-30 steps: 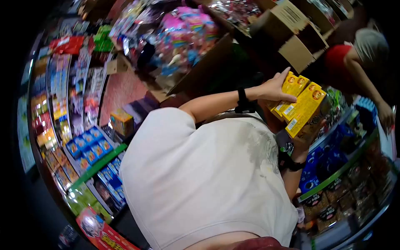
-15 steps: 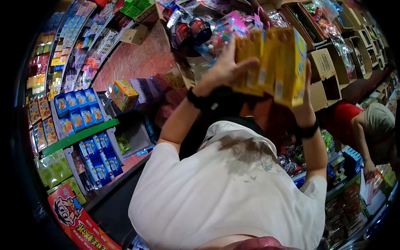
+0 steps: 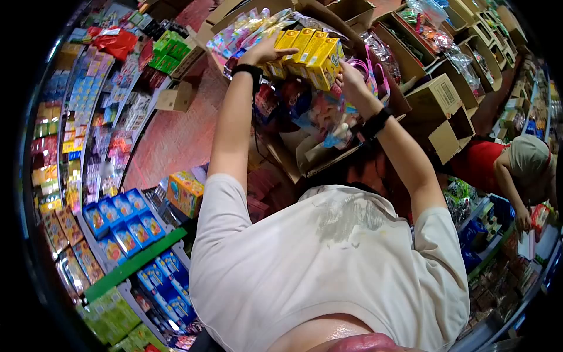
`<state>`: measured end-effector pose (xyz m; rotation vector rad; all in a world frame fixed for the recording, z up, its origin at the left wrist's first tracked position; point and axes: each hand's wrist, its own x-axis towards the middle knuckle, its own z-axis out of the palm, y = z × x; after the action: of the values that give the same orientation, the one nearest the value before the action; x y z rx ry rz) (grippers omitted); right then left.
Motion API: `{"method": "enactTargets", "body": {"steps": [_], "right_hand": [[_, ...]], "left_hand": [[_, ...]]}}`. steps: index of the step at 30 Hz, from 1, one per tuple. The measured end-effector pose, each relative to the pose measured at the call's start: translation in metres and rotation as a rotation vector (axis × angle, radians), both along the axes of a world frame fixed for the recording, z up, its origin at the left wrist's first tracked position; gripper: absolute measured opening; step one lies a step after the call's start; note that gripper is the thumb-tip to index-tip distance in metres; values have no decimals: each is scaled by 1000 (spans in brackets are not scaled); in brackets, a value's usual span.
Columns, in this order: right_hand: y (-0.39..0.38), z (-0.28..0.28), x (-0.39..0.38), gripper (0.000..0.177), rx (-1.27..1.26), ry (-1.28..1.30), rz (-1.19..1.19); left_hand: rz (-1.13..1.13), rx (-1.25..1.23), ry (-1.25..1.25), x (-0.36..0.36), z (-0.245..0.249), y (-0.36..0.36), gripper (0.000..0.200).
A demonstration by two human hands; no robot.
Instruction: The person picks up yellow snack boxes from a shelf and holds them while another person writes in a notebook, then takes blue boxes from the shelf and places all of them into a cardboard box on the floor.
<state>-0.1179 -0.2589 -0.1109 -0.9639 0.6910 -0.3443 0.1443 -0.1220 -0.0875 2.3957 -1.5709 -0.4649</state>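
Yellow boxes (image 3: 305, 51), about four pressed side by side in a row, are held high at arm's length, clamped between both hands. The left hand (image 3: 264, 54) caps the row's left end, its fingers (image 3: 281, 51) laid flat over the top faces. The right hand (image 3: 352, 79) presses on the right end from below and beside, fingers curled against the outermost box. The row runs left to right between the palms, and each box's long axis tilts up and away from the body. Both hands are equally close. Just behind the row an open cardboard box (image 3: 234, 14) of bagged sweets stands on the upper shelf. Tilted cardboard cartons (image 3: 437, 100) crowd the right side. A co-worker's arm (image 3: 507, 188) reaches down well apart, lower right.
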Motion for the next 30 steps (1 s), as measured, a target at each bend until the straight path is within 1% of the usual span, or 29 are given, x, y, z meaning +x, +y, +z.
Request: {"method": "enactTargets", "body": {"steps": [1, 2, 3, 4, 5, 7, 8, 9, 10, 11, 12, 13, 14, 15, 16, 17, 19, 20, 21, 23, 24, 25, 27, 28, 29, 30], "right_hand": [[-1, -2, 0, 40, 1, 11, -10], [2, -6, -7, 44, -127, -13, 29], [9, 3, -13, 49, -254, -37, 72], [9, 6, -15, 63, -273, -45, 116], [12, 8, -15, 63, -275, -44, 112], [18, 10, -14, 85, -380, 75, 42], [19, 11, -11, 85, -383, 75, 41], [20, 13, -7, 91, -535, 82, 55], [20, 13, -2, 97, -689, 87, 65], [18, 8, 5, 97, -691, 84, 55], [17, -5, 12, 96, -790, 127, 56], [17, -9, 18, 95, -888, 171, 55], [18, -13, 21, 95, -889, 172, 41], [21, -13, 23, 93, -904, 262, 118], [22, -14, 24, 91, -916, 353, 197], [21, -14, 21, 91, -916, 358, 186], [19, -12, 15, 85, -902, 316, 252], [19, -12, 11, 81, -893, 329, 237], [19, -8, 5, 81, -891, 335, 224], [19, -3, -7, 78, -911, 278, 184], [21, -7, -14, 73, -962, 249, 125], [23, -4, -25, 73, -962, 264, 108], [32, 13, -57, 66, -857, 29, 133], [39, 28, -73, 57, -778, -3, 180], [46, 37, -91, 50, -756, -4, 187], [51, 47, -119, 43, -841, -98, 117]], "left_hand": [[177, -111, 9, 15, -23, -3, 112], [176, -180, 10, 20, -28, 1, 110], [177, -249, 11, 20, -25, 3, 107], [175, -309, 54, 17, -19, 5, 107], [171, -312, 56, 14, -13, 6, 107], [187, -228, 86, 12, -8, 11, 106], [189, -332, 10, 22, -27, 11, 101], [187, -333, 11, 16, -24, 15, 101], [280, -361, -3, 6, -16, 20, 101], [371, -390, -17, 1, -9, 22, 100], [310, -384, -49, 12, -27, 21, 100], [296, -386, -52, 4, -21, 20, 100], [291, -331, 36, -10, -19, 19, 101], [287, -273, 126, -21, -14, 18, 101], [353, -333, -38, -23, -29, 15, 99], [342, -336, -37, -16, -40, 13, 99], [298, -344, 111, -20, -25, 12, 98], [310, -310, 119, -23, -19, 13, 100], [296, -310, 122, -22, -18, 16, 100], [376, -306, -84, -17, -17, 20, 105], [337, -524, -154, -23, -14, 25, 110], [301, -494, -47, -30, 7, 31, 111], [156, -553, 72, -55, 36, 41, 103], [60, -540, 229, -70, 55, 46, 96], [-39, -521, 384, -92, 78, 55, 89], [-172, -495, 408, -126, 104, 65, 88]]}}
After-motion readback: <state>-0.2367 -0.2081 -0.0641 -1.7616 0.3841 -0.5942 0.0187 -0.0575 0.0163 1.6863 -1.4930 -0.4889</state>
